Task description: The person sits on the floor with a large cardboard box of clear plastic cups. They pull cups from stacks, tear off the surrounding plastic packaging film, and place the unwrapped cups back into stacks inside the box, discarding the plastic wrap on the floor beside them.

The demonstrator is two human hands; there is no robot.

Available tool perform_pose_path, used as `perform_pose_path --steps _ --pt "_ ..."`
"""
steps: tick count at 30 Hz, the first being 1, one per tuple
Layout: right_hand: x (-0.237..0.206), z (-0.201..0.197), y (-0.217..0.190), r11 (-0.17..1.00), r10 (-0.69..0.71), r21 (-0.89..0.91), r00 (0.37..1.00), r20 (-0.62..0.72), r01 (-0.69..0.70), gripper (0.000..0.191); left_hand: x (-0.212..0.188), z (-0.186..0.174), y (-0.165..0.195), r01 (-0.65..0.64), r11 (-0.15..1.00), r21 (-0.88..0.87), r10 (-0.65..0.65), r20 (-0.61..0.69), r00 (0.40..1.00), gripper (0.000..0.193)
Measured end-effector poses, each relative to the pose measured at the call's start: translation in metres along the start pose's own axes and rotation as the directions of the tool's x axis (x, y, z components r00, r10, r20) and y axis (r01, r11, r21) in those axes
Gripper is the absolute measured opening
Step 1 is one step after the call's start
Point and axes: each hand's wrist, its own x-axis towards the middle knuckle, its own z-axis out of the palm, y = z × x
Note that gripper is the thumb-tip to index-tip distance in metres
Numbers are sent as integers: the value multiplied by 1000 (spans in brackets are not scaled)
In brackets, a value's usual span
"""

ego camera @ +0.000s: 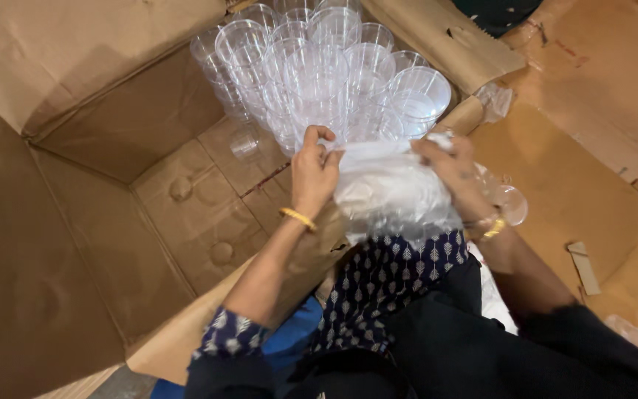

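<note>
Both hands grip a clear plastic bag [393,188] of cups at the near edge of a big cardboard box [112,214]: the left hand [315,174] has its fingers pinched on the bag's top, the right hand [452,174] has its fingers clamped on the other side. Stacks of clear plastic cups [319,66] stand inside the box just beyond, and one loose cup [245,142] lies on the box floor

Cardboard box [112,244], interior: floor bare left of the clear cup stacks [319,66], save one loose cup [245,142] lying near them. The stacks crowd the box's far right corner, rims touching, no gap between. A plastic-wrapped bundle [389,188] blocks the near side of the stacks. Upright flaps [53,59] wall the left; flat cardboard [577,177] lies right of the stacks.
</note>
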Motion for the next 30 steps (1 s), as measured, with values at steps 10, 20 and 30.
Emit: perform_pose_path --steps 10,20,30 --pt "16 18 13 608 -300 -743 947 112 280 40 13 52 -26 1 988 152 9 -67 998 42" --pt "10 19 66 516 -721 -549 680 137 658 48 5 60 -46 494 458 -739 -472 269 840 29" --pt "-50 -26 15 756 -378 589 925 36 286 39 -47 3 40 468 343 -814 -81 471 878 53"
